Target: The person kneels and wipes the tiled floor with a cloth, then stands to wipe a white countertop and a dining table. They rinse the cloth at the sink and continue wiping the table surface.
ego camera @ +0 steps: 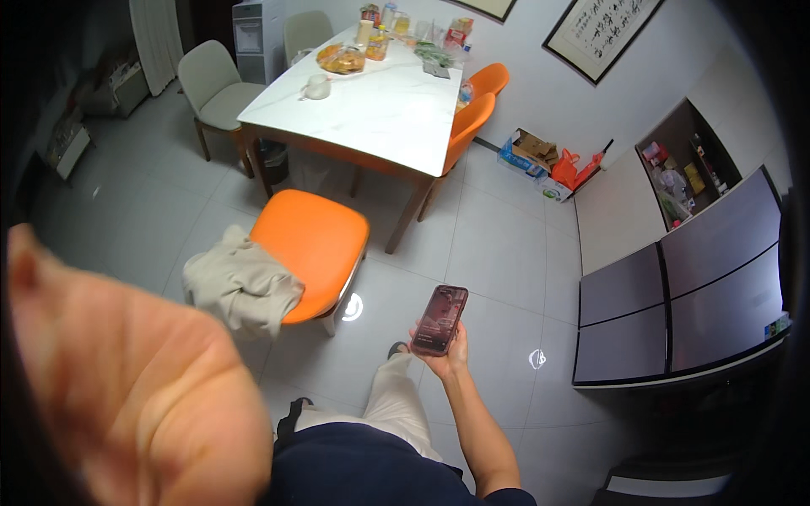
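My right hand holds a smartphone in a reddish case, with its screen lit and facing up. Large and blurred, my left hand is raised close to the camera at the lower left, its palm in view. Its fingertips are cut off or hidden, so whether its fingers are apart cannot be told; nothing shows on the palm. Beyond it stands an orange chair with a beige cloth garment draped over one side. My legs in light trousers are below, on the grey tiled floor.
A white marbled dining table stands ahead, bearing a teapot, a bag of orange food, bottles and greens. Around it are a pale chair and orange chairs. Cardboard boxes lie by the wall; a grey refrigerator stands right.
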`<act>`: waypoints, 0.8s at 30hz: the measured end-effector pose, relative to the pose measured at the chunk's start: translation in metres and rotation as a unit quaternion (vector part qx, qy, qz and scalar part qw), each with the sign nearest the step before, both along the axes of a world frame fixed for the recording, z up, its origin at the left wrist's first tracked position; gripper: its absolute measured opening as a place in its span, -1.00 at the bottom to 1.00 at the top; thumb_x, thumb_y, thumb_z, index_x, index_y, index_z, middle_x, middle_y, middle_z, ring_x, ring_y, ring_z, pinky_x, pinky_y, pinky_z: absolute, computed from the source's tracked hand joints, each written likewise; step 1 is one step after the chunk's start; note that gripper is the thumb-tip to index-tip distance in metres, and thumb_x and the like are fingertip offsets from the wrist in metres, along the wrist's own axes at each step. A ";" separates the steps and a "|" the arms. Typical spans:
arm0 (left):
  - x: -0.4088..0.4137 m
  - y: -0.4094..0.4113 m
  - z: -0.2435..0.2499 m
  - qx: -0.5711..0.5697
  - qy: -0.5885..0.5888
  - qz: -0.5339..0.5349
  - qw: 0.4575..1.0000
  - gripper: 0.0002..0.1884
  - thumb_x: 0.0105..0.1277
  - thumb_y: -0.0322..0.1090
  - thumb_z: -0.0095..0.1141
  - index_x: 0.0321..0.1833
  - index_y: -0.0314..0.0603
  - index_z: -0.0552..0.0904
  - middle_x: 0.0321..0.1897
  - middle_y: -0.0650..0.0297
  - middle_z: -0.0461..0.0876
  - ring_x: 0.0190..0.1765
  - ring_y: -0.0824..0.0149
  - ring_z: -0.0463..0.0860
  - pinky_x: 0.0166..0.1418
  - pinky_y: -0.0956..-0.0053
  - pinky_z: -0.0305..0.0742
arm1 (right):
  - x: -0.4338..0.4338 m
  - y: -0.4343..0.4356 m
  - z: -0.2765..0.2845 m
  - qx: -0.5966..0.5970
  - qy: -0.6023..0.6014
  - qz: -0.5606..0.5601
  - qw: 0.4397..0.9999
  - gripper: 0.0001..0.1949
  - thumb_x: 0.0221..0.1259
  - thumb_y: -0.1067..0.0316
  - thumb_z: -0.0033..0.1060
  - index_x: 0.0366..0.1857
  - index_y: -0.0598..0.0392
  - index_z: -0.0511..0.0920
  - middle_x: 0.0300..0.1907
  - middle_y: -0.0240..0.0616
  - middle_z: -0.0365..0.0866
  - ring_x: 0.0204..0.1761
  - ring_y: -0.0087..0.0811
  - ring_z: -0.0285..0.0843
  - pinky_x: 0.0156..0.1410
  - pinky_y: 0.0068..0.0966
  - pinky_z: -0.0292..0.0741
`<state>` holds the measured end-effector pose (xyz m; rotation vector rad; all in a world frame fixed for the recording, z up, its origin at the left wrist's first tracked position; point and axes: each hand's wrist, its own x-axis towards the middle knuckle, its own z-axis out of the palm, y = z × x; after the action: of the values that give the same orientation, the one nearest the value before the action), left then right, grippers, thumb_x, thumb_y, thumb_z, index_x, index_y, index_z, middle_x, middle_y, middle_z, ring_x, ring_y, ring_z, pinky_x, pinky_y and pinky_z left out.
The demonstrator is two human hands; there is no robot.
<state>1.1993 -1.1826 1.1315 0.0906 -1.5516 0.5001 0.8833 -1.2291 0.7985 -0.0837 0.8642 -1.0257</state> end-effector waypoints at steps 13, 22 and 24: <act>-0.197 -0.206 -0.236 0.755 0.055 0.085 0.648 -0.61 0.23 -0.44 0.23 0.11 -0.28 0.47 0.04 0.12 0.41 -0.12 0.32 0.55 0.00 0.45 0.47 | -0.144 -0.248 0.004 -0.005 0.050 0.060 0.997 -0.35 0.45 -0.29 -0.54 0.24 0.00 0.40 0.12 -0.13 0.53 0.12 0.02 0.53 0.14 0.06 0.49; -0.250 -0.374 -0.307 0.802 0.042 0.061 0.592 -0.58 0.25 -0.35 0.26 0.14 -0.19 0.45 0.03 0.06 0.36 -0.17 0.27 0.58 0.03 0.37 0.49 | -0.139 -0.444 0.031 -0.027 0.095 0.142 0.985 -0.30 0.44 -0.35 -0.57 0.29 0.03 0.34 0.15 -0.06 0.51 0.14 0.11 0.53 0.17 0.13 0.49; -0.260 -0.425 -0.324 0.801 0.071 0.044 0.593 -0.58 0.25 -0.34 0.25 0.14 -0.19 0.45 0.02 0.06 0.36 -0.17 0.26 0.58 0.02 0.37 0.49 | -0.133 -0.499 0.031 -0.034 0.110 0.168 0.979 -0.27 0.44 -0.37 -0.59 0.31 0.05 0.32 0.16 -0.03 0.49 0.15 0.11 0.53 0.17 0.12 0.50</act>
<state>0.9390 -1.6076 0.8070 1.5557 -1.3556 -0.9923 0.7500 -1.7276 0.8299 -0.3947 0.9754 -0.7359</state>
